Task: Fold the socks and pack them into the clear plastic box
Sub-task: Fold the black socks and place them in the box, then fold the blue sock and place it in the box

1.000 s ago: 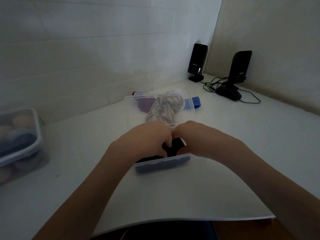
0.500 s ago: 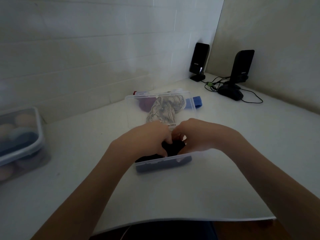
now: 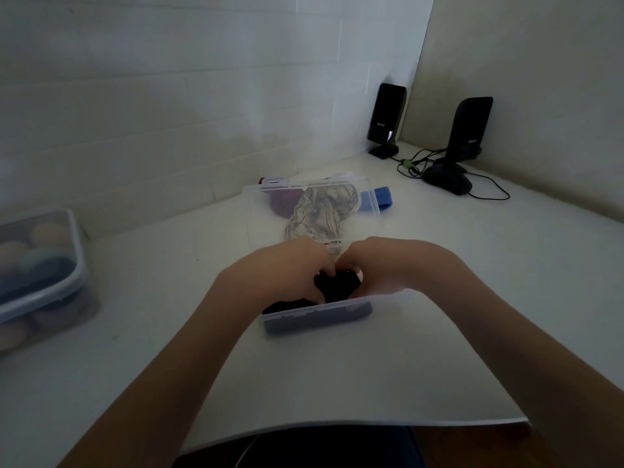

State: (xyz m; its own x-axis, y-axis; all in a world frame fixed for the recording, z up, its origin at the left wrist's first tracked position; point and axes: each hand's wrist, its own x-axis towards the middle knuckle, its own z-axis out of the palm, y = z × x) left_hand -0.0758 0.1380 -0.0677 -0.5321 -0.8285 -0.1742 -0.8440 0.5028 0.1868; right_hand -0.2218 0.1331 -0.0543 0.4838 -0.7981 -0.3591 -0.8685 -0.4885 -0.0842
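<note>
A clear plastic box [image 3: 317, 317] lies on the white table in front of me, its transparent lid [image 3: 263, 211] raised behind it. A black sock [image 3: 334, 285] sits bunched in the box. My left hand [image 3: 287, 268] and my right hand [image 3: 381, 268] meet over it, fingers curled onto the black fabric. Through the lid I see a grey-and-cream patterned sock [image 3: 317, 214], a purple sock [image 3: 282, 202] and a blue sock [image 3: 380, 197] lying behind the box. My hands hide most of the box's inside.
A lidded plastic container [image 3: 37, 275] with rolled socks stands at the left edge. Two black speakers [image 3: 386, 119] [image 3: 467, 130] with cables [image 3: 486, 194] stand at the back right corner. Walls close the back and right. The table's front edge [image 3: 371, 423] is near me.
Both hands have stayed on the black sock, kneading it slightly; the fingers have shifted a little closer together. The box has not moved.
</note>
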